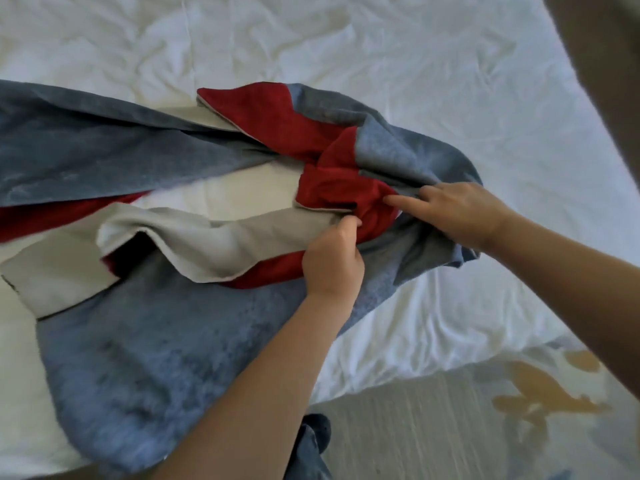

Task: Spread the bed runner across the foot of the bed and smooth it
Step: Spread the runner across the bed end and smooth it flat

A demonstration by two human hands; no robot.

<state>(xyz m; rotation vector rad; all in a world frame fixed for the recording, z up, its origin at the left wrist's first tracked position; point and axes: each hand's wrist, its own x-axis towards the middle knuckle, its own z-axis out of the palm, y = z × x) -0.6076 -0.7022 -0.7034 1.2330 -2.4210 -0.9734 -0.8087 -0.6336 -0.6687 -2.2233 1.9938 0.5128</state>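
Note:
The bed runner (145,358) is a long cloth of blue-grey and red panels with a pale grey underside. It lies twisted and bunched across the white bed (381,46), stretching from the left edge to right of centre. My left hand (332,261) pinches a fold where the red panel meets the grey lining. My right hand (457,209) rests on the bunched right end, fingers curled into the red and blue cloth.
The wrinkled white sheet (519,150) covers the mattress all around the runner. A grey carpet with yellow and pale patches (485,427) lies beyond the bed's lower right edge. A brown wall or headboard surface (609,46) fills the top right corner.

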